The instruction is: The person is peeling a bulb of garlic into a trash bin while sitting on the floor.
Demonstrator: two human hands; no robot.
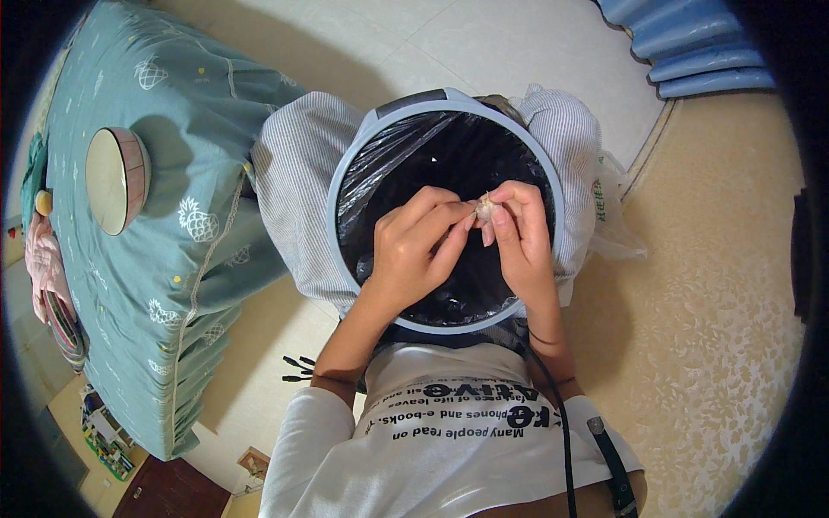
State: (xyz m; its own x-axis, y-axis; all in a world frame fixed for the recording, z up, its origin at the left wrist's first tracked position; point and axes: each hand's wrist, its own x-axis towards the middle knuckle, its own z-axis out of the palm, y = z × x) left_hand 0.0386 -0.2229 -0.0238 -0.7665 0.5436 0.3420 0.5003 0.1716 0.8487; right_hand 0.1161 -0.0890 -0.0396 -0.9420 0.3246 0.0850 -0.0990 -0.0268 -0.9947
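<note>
A small pale garlic bulb [485, 209] is held up over a round bin [333, 213] with a light blue rim. My right hand [526, 236] grips the bulb between thumb and fingers. From the other side, the fingertips of my left hand [418, 246] pinch the bulb's edge, and they partly cover it. A black plastic liner [395, 155] lines the bin beneath both hands. One tiny white scrap [434, 159] shows against the liner. The bin stands between my knees, which are in striped trousers [301, 188].
To the left, a bowl [103, 181] sits on a teal pineapple-print cloth [194, 272] draped over furniture. A clear plastic bag [612, 220] lies by my right knee. A blue curtain [699, 52] hangs at upper right. A black cable [562, 427] runs down my right side.
</note>
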